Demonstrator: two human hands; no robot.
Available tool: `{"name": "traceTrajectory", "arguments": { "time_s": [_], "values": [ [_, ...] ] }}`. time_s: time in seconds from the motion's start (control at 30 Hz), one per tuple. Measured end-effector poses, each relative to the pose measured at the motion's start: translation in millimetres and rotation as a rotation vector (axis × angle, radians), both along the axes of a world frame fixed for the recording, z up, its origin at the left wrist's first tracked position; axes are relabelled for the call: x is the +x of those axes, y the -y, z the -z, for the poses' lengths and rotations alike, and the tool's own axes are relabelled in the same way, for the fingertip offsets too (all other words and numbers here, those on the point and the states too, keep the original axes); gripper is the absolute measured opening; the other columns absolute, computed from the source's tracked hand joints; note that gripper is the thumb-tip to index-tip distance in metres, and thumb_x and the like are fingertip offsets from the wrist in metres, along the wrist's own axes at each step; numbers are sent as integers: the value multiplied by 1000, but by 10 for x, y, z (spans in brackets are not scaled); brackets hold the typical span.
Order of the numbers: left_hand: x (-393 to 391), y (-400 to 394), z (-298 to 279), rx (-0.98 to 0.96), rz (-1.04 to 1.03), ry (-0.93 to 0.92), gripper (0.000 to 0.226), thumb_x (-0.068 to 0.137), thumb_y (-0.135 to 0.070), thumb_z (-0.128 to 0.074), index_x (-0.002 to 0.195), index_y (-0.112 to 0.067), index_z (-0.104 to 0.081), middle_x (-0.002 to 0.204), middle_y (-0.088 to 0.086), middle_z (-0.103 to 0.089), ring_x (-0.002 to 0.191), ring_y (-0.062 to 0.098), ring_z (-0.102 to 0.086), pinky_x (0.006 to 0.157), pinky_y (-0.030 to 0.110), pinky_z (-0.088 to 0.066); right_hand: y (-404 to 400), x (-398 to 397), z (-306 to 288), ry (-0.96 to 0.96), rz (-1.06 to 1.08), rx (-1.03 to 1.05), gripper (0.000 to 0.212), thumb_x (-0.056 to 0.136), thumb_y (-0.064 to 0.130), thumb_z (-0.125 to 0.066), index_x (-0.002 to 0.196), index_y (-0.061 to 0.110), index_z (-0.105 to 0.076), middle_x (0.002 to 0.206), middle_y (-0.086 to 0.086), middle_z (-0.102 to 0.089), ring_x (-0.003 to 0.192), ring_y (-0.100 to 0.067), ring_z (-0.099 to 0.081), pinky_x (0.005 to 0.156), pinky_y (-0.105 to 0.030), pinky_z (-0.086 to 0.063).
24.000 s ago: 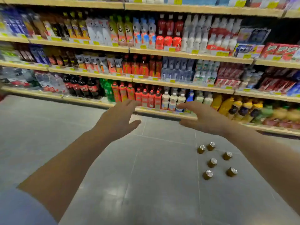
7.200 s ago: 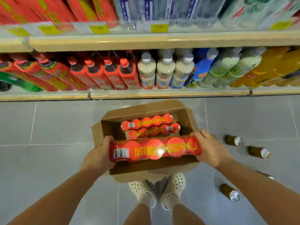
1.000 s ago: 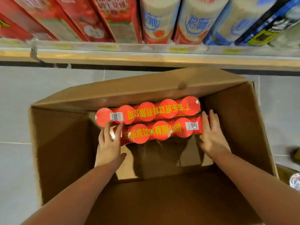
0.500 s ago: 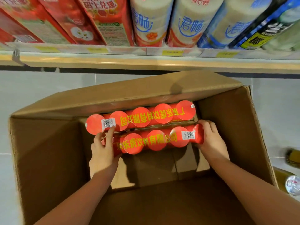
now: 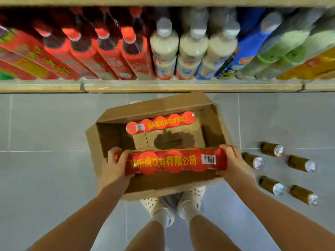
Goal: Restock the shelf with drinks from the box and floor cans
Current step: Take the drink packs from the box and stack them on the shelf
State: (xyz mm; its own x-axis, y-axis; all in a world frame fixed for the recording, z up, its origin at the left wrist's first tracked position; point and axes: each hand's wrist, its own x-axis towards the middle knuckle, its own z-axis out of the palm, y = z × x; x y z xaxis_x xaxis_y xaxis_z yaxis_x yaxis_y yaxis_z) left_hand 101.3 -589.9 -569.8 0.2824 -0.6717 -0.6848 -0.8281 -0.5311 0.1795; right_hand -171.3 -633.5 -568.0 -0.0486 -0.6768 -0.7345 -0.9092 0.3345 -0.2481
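I hold a red shrink-wrapped pack of drinks (image 5: pixel 174 162) with yellow lettering level above the near side of the open cardboard box (image 5: pixel 213 122). My left hand (image 5: pixel 114 167) grips its left end and my right hand (image 5: pixel 233 163) grips its right end. One more red pack (image 5: pixel 160 122) lies inside the box against the far wall. Several brown cans (image 5: pixel 253 160) with silver tops stand on the grey floor to the right of the box. The bottom shelf (image 5: pixel 163 86) runs across just beyond the box.
The shelf holds red-labelled bottles (image 5: pixel 112 51) at left, cream-coloured bottles (image 5: pixel 192 51) in the middle, and blue, green and orange bottles to the right. My feet in white perforated shoes (image 5: pixel 172 201) stand right behind the box. Grey floor tiles (image 5: pixel 45 124) spread to the left.
Both hands have lifted the nearer red pack up out of the box. My head has risen, so the box looks smaller and the shelf and floor cans are in view.
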Motion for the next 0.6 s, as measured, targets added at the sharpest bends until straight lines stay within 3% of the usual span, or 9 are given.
{"name": "traceTrajectory", "arguments": {
  "time_s": [0.17,0.3,0.4,0.6],
  "values": [
    [103,219,-1327,-90,51,16,63,78,-24,-66,133,-28,-35,145,4,-21,132,26,-31,97,45,-43,138,23,-1297,46,27,-69,57,79,14,-62,128,19,-35,132,-6,-45,111,-34,-54,83,-40,-45],
    [217,375,-2285,-206,122,47,66,76,-28,-68,134,-28,-37,142,5,-35,126,29,-33,87,49,-48,243,71,-2317,67,14,-213,58,76,18,-67,127,18,-38,133,-4,-45,106,-35,-57,79,-45,-51],
    [236,544,-3008,-310,132,60,66,75,-27,-69,133,-26,-39,138,4,-39,122,30,-35,85,48,-47,334,84,-3023,88,21,-338,67,73,22,-71,131,18,-38,135,-4,-45,110,-34,-56,83,-42,-49],
    [272,809,-4051,-554,184,63,67,71,-20,-74,131,-22,-43,131,8,-43,121,34,-35,94,50,-43,441,81,-3988,175,54,-583,74,65,6,-77,130,5,-42,130,-14,-51,113,-31,-52,87,-30,-38]
  ]
}}
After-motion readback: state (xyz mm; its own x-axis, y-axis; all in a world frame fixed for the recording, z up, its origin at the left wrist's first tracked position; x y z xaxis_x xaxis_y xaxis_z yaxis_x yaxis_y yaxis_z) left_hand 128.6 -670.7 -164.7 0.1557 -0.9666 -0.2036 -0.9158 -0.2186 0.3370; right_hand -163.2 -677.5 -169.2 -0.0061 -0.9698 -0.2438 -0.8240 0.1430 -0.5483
